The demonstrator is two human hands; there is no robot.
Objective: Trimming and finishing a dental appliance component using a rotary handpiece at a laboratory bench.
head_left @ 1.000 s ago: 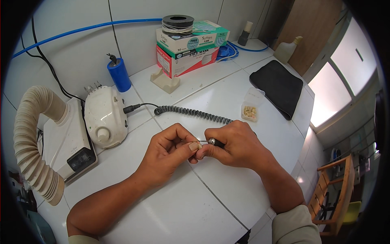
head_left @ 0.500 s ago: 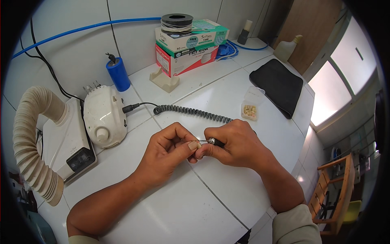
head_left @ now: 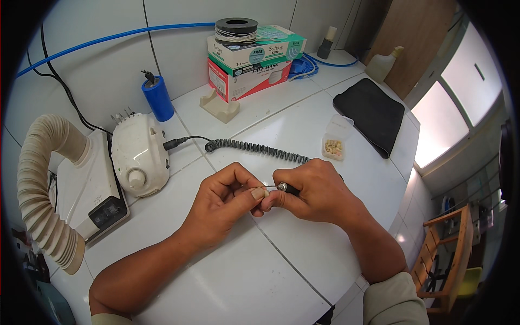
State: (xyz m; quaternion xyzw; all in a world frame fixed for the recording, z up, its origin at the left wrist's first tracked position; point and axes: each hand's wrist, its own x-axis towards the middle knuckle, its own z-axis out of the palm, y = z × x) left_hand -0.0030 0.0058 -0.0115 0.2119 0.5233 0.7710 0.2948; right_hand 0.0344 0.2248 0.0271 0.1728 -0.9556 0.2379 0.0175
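Observation:
Between the thumb and fingers of my left hand (head_left: 219, 203) is a small off-white piece (head_left: 266, 193), mostly covered by the fingertips; its exact kind cannot be made out. My right hand (head_left: 319, 192) grips a rotary handpiece (head_left: 289, 188) with a black body and silver collar. Its thin bit points left and meets the piece or lies right beside it. The right thumb is close against the left fingertips. A black coiled cord (head_left: 254, 147) runs behind my hands, from a white motor control unit (head_left: 138, 157) with a front knob toward my right hand.
At left stands a white machine (head_left: 81, 187) with a ribbed hose (head_left: 40, 189). Behind are a blue cylinder (head_left: 158, 98), mask boxes (head_left: 246, 81) topped by a wire spool (head_left: 236, 31), and a cream cradle (head_left: 219, 106). Rightward lie an open clear box (head_left: 339, 125) of small yellowish pieces and a black pouch (head_left: 371, 114).

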